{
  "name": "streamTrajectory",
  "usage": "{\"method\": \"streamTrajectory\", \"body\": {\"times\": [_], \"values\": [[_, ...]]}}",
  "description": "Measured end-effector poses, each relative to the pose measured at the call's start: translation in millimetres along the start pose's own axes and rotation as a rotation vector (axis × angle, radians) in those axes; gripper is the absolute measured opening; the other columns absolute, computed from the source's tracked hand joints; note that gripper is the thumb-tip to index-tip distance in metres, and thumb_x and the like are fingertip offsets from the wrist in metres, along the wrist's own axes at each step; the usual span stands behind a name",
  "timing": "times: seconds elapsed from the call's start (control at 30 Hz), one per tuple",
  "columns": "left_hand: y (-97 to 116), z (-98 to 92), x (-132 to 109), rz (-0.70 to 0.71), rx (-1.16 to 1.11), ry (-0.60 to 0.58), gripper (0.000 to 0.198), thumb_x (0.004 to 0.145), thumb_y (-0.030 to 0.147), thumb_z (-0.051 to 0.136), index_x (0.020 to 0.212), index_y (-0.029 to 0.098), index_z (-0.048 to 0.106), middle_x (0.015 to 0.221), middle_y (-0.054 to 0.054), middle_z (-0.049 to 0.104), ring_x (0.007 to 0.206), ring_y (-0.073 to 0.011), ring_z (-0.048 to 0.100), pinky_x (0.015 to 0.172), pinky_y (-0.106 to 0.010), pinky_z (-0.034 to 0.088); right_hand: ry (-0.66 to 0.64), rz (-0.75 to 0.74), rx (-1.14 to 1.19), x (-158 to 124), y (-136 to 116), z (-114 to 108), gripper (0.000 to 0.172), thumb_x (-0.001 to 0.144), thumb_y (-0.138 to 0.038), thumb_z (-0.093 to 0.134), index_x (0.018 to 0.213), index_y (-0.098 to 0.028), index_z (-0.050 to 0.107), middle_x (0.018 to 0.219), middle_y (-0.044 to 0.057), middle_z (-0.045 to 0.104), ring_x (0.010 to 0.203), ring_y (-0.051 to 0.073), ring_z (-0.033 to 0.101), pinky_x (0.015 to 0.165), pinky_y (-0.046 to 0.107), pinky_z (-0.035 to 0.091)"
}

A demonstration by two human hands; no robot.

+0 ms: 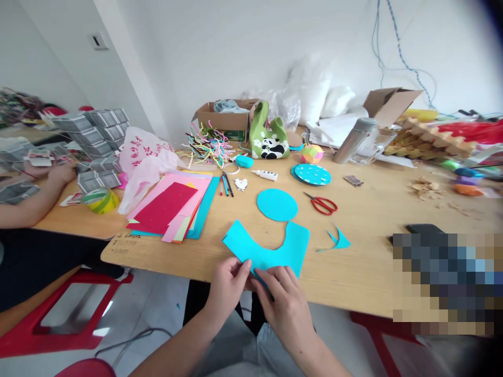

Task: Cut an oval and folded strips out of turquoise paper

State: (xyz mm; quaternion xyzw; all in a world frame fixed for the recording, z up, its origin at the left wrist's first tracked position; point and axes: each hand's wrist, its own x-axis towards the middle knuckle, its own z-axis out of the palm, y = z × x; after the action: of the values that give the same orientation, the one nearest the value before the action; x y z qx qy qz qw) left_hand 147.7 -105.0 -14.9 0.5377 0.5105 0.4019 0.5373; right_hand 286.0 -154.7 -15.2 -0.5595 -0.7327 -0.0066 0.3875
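Note:
At the table's front edge, a blue sheet point(271, 256) with a round bite cut from its far side lies between my hands. My left hand point(228, 283) pinches its near left edge between thumb and fingers. My right hand point(285, 290) is curled over the near edge, thumb and fingers closed on the sheet. Just beyond lies a cut blue disc point(277, 204). Red-handled scissors point(323, 203) rest to the right of the disc, and a thin blue offcut point(340, 241) lies right of the sheet.
Left are stacked coloured sheets point(168, 207), pens point(226, 186) and a roll of tape point(101, 200). Behind stand a glue bottle point(265, 175), patterned blue discs point(312, 175), a panda bag point(269, 139) and a steel flask point(356, 140). Another person's arm point(35, 201) is at far left.

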Motion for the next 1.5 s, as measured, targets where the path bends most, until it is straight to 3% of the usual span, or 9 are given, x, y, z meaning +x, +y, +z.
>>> {"method": "streamTrajectory", "body": {"times": [0.17, 0.4, 0.53, 0.67, 0.83, 1.03, 1.17, 1.33, 1.5], "values": [[4, -3.0, 2, -0.106, -0.211, -0.041, 0.031, 0.077, 0.046, 0.069, 0.069, 0.017, 0.064, 0.06, -0.004, 0.068, 0.057, -0.0208, 0.066, 0.056, -0.031, 0.055, -0.043, 0.032, -0.081, 2, 10, -1, 0.038, 0.093, -0.037, 0.055, 0.126, -0.018, 0.054, 0.099, 0.012, 0.062, 0.088, 0.026, 0.055, 0.073, 0.041, 0.046], [2, -5.3, 3, -0.137, -0.362, -0.099, 0.031, 0.077, 0.046, 0.071, 0.081, 0.015, 0.068, 0.074, -0.007, 0.074, 0.067, -0.0233, 0.069, 0.065, -0.033, 0.056, -0.077, -0.053, -0.071, 7, 10, -1, 0.021, 0.095, -0.023, 0.049, 0.113, -0.016, 0.059, 0.089, 0.008, 0.062, 0.082, 0.022, 0.055, 0.069, 0.036, 0.041], [-3, -22.0, 11, -0.171, -0.551, -0.18, 0.057, 0.074, 0.065, 0.065, 0.095, 0.011, 0.069, 0.086, -0.013, 0.075, 0.078, -0.0269, 0.071, 0.069, -0.036, 0.056, -0.063, -0.141, -0.087, 13, 13, -6, 0.026, 0.093, -0.018, 0.053, 0.119, -0.012, 0.058, 0.09, 0.009, 0.063, 0.083, 0.022, 0.055, 0.072, 0.037, 0.042], [1, -46.6, 23, -0.351, -0.742, -0.265, 0.083, 0.074, 0.082, 0.044, 0.098, 0.006, 0.069, 0.086, -0.019, 0.075, 0.076, -0.0295, 0.072, 0.067, -0.039, 0.057, -0.081, -0.265, -0.117, 16, 19, -12, 0.033, 0.091, -0.013, 0.056, 0.123, -0.008, 0.056, 0.095, 0.012, 0.065, 0.085, 0.022, 0.056, 0.078, 0.041, 0.043], [0, -62.2, 33, -0.493, -0.836, -0.407, 0.065, 0.089, 0.066, 0.039, 0.11, 0.011, 0.067, 0.09, -0.015, 0.076, 0.078, -0.0291, 0.073, 0.069, -0.04, 0.057, -0.101, -0.33, -0.126, 15, 22, -17, 0.034, 0.089, -0.011, 0.057, 0.123, -0.007, 0.057, 0.099, 0.013, 0.067, 0.089, 0.023, 0.058, 0.08, 0.042, 0.045], [-2, -63.2, 35, -0.595, -0.861, -0.59, 0.055, 0.093, 0.05, 0.044, 0.116, 0.005, 0.064, 0.101, -0.02, 0.074, 0.088, -0.0329, 0.072, 0.075, -0.045, 0.056, -0.101, -0.349, -0.109, 13, 17, -23, 0.035, 0.089, -0.012, 0.055, 0.124, -0.011, 0.058, 0.097, 0.011, 0.068, 0.09, 0.021, 0.06, 0.08, 0.04, 0.049], [2, -64.0, 34, -0.575, -0.894, -0.618, 0.045, 0.092, 0.039, 0.048, 0.116, 0.005, 0.064, 0.114, -0.019, 0.07, 0.097, -0.0354, 0.069, 0.079, -0.051, 0.055, -0.094, -0.353, -0.115, 11, 15, -27, 0.033, 0.089, -0.014, 0.058, 0.122, -0.01, 0.059, 0.097, 0.011, 0.068, 0.091, 0.021, 0.06, 0.081, 0.04, 0.049], [5, -63.6, 32, -0.565, -0.857, -0.58, 0.039, 0.091, 0.032, 0.049, 0.114, 0.006, 0.066, 0.112, -0.018, 0.071, 0.101, -0.0363, 0.067, 0.083, -0.054, 0.053, -0.121, -0.352, -0.131, 7, 18, -26, 0.035, 0.089, -0.013, 0.058, 0.123, -0.007, 0.059, 0.102, 0.013, 0.067, 0.097, 0.024, 0.059, 0.084, 0.042, 0.048], [6, -65.3, 32, -0.565, -0.849, -0.633, 0.051, 0.092, 0.046, 0.046, 0.122, 0.007, 0.061, 0.119, -0.021, 0.067, 0.105, -0.0376, 0.066, 0.081, -0.053, 0.054, -0.123, -0.358, -0.154, 4, 20, -28, 0.037, 0.09, -0.015, 0.057, 0.127, -0.013, 0.058, 0.107, 0.012, 0.068, 0.104, 0.024, 0.059, 0.089, 0.043, 0.047]]}}
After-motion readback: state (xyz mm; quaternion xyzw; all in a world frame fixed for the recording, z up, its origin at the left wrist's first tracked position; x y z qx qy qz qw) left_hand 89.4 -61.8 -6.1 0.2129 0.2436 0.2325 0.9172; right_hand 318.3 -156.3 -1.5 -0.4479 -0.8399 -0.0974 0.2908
